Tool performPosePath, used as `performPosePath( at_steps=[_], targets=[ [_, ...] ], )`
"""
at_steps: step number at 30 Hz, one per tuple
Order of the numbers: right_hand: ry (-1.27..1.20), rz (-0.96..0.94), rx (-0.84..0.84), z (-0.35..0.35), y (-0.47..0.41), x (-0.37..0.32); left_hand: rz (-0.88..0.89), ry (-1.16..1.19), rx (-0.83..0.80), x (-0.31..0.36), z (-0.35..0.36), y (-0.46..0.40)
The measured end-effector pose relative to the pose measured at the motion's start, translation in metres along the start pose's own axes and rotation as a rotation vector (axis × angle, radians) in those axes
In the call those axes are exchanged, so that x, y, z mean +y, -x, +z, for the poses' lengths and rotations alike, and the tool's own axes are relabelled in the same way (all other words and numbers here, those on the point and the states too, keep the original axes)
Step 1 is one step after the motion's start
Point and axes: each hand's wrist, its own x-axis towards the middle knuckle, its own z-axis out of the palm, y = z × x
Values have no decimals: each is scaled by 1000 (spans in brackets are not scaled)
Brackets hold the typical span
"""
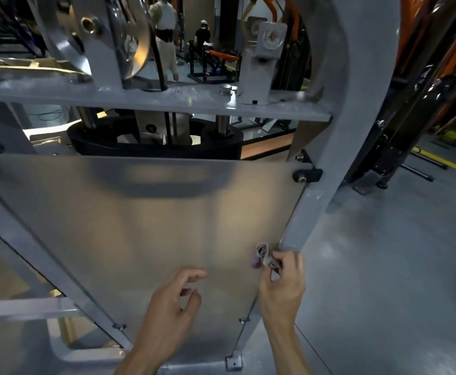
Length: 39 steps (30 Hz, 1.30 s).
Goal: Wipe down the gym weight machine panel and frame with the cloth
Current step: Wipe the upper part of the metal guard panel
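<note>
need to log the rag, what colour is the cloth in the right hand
Pale purple-lilac with greyish folds, bunched up; the cloth shows best in the head view, the only one.

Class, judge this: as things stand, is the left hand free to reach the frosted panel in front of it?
Probably yes. The left hand hovers open and holds nothing, right before the panel, with nothing between them. The cloth is pinched in the right hand.

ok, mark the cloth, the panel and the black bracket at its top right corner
cloth (262,256), head view, bunched middle.
panel (145,234), head view, bare centre.
black bracket (308,174), head view, its body.
</note>
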Motion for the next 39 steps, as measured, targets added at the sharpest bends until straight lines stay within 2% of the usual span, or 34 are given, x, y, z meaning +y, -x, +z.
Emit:
performPosePath(
  at_steps=[5, 7, 10, 13, 19, 22, 27, 33, 36, 39],
  targets=[
    [85, 132, -181, 3, 26, 36, -22, -9, 17, -3, 3, 4],
    [67, 136, -161, 1, 21, 28, -18, -15, 35, -3, 3, 8],
    [-9, 17, -49, -6, 0, 4, -62, -14, 32, -3, 3, 11],
    [11, -60, -10, -6, -8, 3, -99, -15, 21, -2, 3, 16],
    [36, 149, -167, 2, 22, 38, -86, -40, 37, -4, 0, 20],
    [-20, 139, -109, -2, 11, 24, -80, -43, 38, -4, -2, 23],
    [-65, -11, -2, -7, -10, 5, -77, -38, 33, -5, -5, 28],
    [58, 172, -121, 2, 30, 41, -52, -52, -2, -8, -14, 37],
    [21, 140, -10, -8, 19, 18, -49, -38, -27, -11, -24, 42],
    [-7, -8, 151, -19, -14, -23, -28, -40, -32, -17, -37, 48]
  ],
)
